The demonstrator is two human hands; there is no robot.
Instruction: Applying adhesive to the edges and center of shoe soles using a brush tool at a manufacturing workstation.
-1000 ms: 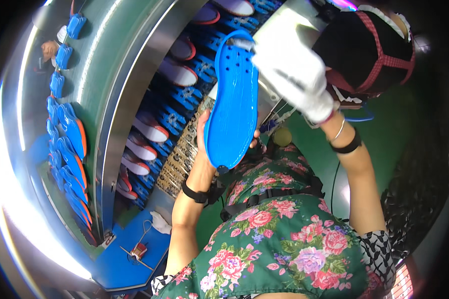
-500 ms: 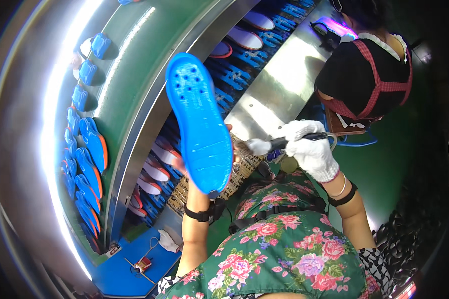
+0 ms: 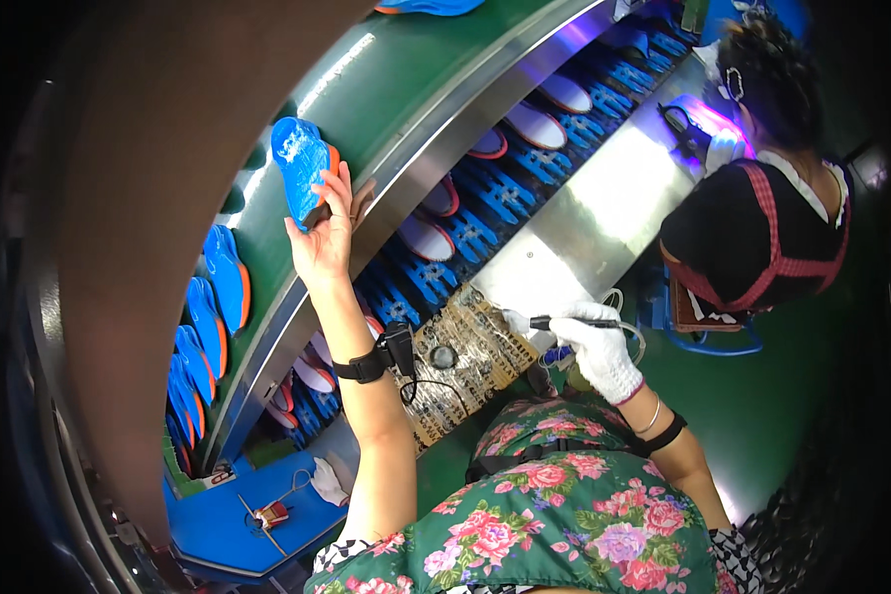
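Observation:
Out at the left, my bare left hand [image 3: 325,238] grips one end of a blue shoe sole [image 3: 302,163] with an orange edge. It holds the sole over the green conveyor belt [image 3: 386,94], its upturned blue face looking wet or shiny in patches. Whether the sole touches the belt, I cannot tell. My right hand [image 3: 599,351], in a white knitted glove, is closed around a brush [image 3: 544,323] with a dark handle. The brush's pale head lies at the right edge of a worn, tape-covered board [image 3: 475,371], on which a small dark round piece shows.
Several blue soles with orange edges [image 3: 230,277] stand in a row on the belt. Beyond its metal rim, a lower rack [image 3: 475,233] carries white-faced soles and blue pieces. A co-worker [image 3: 752,228] sits at the right beside a metal counter [image 3: 604,188]. A blue table [image 3: 238,515] is at lower left.
My left hand has carried the sole away from the brush, up and left over the belt. The right hand has moved slightly down, still holding the brush. The view has shifted.

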